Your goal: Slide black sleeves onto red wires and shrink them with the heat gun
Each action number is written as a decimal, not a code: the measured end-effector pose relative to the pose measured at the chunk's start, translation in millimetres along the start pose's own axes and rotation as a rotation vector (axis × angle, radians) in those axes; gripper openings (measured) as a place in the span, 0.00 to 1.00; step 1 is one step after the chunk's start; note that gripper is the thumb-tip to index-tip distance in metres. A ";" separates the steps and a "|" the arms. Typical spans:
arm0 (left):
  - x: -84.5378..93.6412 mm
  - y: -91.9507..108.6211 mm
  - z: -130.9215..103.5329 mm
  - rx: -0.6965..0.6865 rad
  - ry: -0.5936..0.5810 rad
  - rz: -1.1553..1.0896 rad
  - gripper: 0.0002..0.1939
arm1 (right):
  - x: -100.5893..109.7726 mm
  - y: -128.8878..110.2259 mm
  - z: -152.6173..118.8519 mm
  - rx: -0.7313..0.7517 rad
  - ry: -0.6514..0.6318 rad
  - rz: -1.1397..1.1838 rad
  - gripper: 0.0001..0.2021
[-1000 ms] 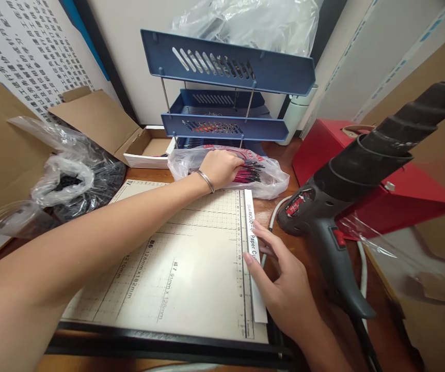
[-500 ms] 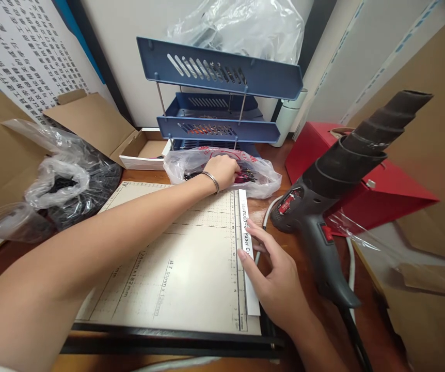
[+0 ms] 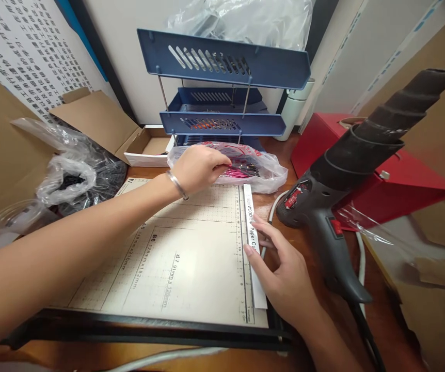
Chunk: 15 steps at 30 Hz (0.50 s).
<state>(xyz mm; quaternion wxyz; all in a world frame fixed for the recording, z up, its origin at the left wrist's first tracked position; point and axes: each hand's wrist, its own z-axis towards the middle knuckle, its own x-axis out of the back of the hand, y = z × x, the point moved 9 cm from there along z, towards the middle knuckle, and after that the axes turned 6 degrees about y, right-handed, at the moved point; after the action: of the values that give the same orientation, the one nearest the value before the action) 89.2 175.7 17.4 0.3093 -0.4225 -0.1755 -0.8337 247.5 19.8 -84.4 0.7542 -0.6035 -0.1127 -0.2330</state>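
Observation:
My left hand (image 3: 199,166), with a metal bangle at the wrist, is over the far end of a paper cutter board (image 3: 191,279). Its fingers are pinched together at the near side of a clear plastic bag (image 3: 272,173). Inside the bag lies a bunch of thin red and black wire-like pieces (image 3: 238,171). Whatever is between those fingertips is too small to make out. My right hand (image 3: 284,276) rests by the white printed strip (image 3: 260,294) along the board's right edge, thumb and fingers apart, holding nothing.
A heat gun (image 3: 327,206) stands nozzle-up at the right, before a red box (image 3: 323,129). Behind the bag rises a blue tiered tray (image 3: 222,57). An open cardboard box (image 3: 148,157) and plastic-wrapped black material (image 3: 91,181) are at the left. A white cable (image 3: 274,209) runs beside the board.
My left hand has drawn back from inside the bag, toward the left and nearer me. My right hand keeps its place by the strip. The view has shifted slightly.

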 end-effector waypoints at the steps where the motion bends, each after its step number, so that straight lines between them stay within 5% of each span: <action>1: 5.4 8.0 -11.6 -0.022 -0.030 0.000 0.13 | 0.8 -0.3 0.2 -0.005 0.002 0.008 0.22; 8: 16.4 53.5 -79.8 -0.044 -0.240 0.076 0.12 | 5.0 -6.5 6.6 -0.016 0.020 0.069 0.20; 15: 10.0 48.7 -82.5 0.063 -0.367 -0.012 0.10 | 4.6 -18.5 18.4 -0.020 -0.070 -0.014 0.26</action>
<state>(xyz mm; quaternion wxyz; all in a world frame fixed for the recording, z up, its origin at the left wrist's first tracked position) 67.9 89.9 -20.9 0.2802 -0.5563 -0.2578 -0.7386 244.5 33.6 -61.9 0.7421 -0.6180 -0.1407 -0.2180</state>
